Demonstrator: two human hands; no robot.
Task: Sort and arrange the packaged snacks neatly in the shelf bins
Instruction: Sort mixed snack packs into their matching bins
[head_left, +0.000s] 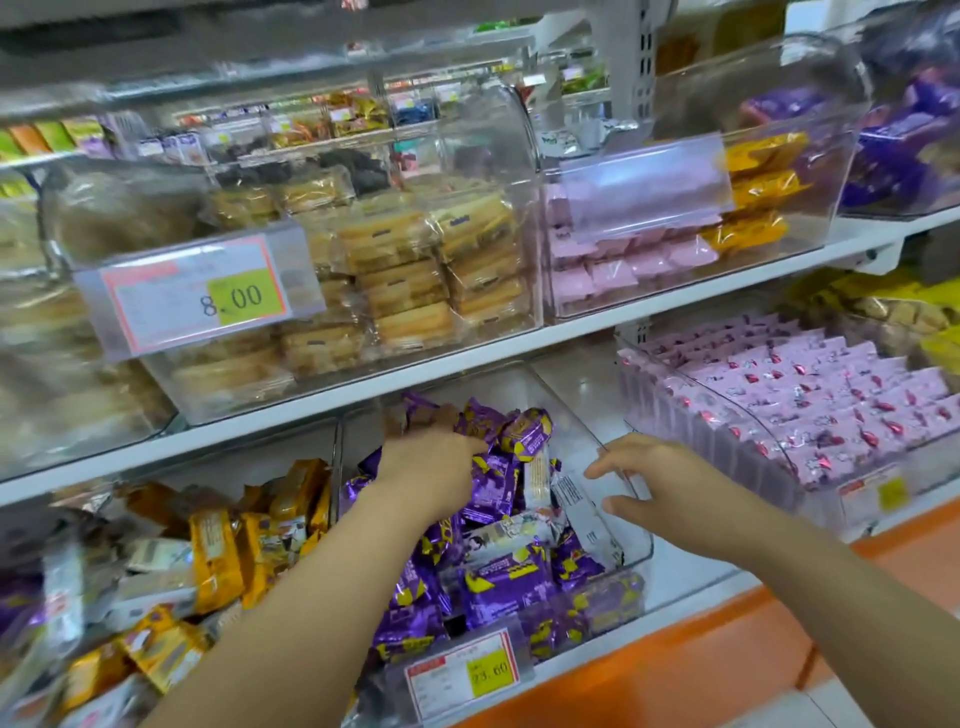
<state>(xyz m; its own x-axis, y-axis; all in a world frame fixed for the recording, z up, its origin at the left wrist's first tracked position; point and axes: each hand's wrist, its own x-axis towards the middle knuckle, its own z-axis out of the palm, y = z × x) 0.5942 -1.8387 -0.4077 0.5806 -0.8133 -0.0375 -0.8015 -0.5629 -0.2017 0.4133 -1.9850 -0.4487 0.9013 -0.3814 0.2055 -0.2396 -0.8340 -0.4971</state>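
Left arm (291, 623) reaches in; its left hand (431, 467) is sunk among jumbled purple snack packs (498, 577) in the clear bin (638, 545), grip hidden. Right hand (649, 483), fingers spread, sits at the bin's right wall. Best to lift packs singly, labels forward.

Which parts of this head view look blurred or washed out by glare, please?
In the head view, the left edge smears with blur; glare whitens the clear plastic label flap; the white shelf edges bow from wide-angle distortion; the purple foil snack packets look sharpest.
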